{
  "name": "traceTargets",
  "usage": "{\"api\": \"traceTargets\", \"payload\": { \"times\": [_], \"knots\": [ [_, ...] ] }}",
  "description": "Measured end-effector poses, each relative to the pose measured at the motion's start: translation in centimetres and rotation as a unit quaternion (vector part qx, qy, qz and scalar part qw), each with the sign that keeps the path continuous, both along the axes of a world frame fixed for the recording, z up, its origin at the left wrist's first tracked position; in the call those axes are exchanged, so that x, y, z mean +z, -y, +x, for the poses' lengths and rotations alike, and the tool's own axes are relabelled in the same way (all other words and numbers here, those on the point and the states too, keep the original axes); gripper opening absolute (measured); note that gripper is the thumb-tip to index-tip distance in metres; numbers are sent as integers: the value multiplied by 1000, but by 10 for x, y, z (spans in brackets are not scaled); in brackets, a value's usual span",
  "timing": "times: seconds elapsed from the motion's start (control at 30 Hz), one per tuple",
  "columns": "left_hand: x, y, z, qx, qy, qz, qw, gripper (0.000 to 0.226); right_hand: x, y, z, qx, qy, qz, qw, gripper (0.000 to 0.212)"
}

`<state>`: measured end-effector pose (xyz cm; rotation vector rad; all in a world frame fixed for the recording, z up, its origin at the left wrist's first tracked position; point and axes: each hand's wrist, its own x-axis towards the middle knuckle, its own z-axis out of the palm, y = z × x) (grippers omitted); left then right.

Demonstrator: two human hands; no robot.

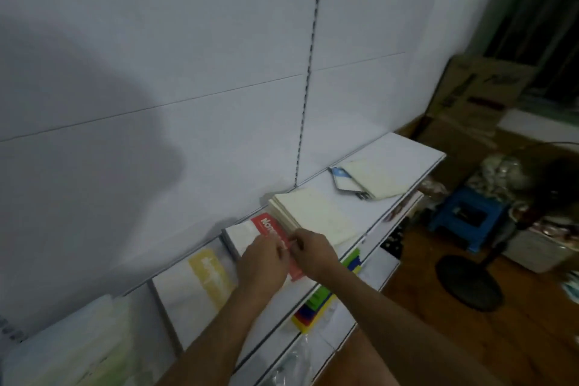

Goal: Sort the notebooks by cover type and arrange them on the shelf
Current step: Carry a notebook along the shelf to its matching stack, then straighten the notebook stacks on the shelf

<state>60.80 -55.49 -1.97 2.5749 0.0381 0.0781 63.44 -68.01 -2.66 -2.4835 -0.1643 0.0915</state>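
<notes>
**Notebooks lined up along the white shelf, both hands on the red-banded one**

Notebooks run the length of the white shelf (416, 147) in the head view. Both hands meet over the white notebook with the red band (266, 229), lying flat about mid-shelf. The left hand (263, 263) covers its near part, fingers curled down onto the cover, and the right hand (313, 249) pinches at the red band's edge right beside it; the blur hides the exact grip. Just behind, touching it, sits a cream stack (316, 216), plain-covered and thick. Further right, apart, a cream notebook with a blue corner (366, 182) lies at an angle. Left of the hands rests a white notebook with a yellow band (200, 282), then a pale green-tinted stack (78, 345) at the near end. On the lower shelf, a green, blue and yellow pack (316, 304) peeks out beneath the forearms.
</notes>
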Motion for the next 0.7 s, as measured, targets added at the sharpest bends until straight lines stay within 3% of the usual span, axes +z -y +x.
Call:
{"api": "traceTargets", "payload": {
  "times": [0.13, 0.33, 0.47, 0.7],
  "knots": [
    [16, 94, 8, -144, 13, -28, 989, 15, 9, 110, -15, -157, -1, -2, 988, 20],
    [25, 234, 7, -276, -2, -36, 960, 30, 8, 275, -58, -381, 5, 44, 924, 21],
    [19, 312, 17, -310, -28, -49, 949, 21, 12, 355, -71, -432, -6, 51, 901, 20],
    [12, 427, 51, -297, -58, -77, 950, 21, 17, 470, -51, -446, -15, 56, 893, 16]
  ]
}}
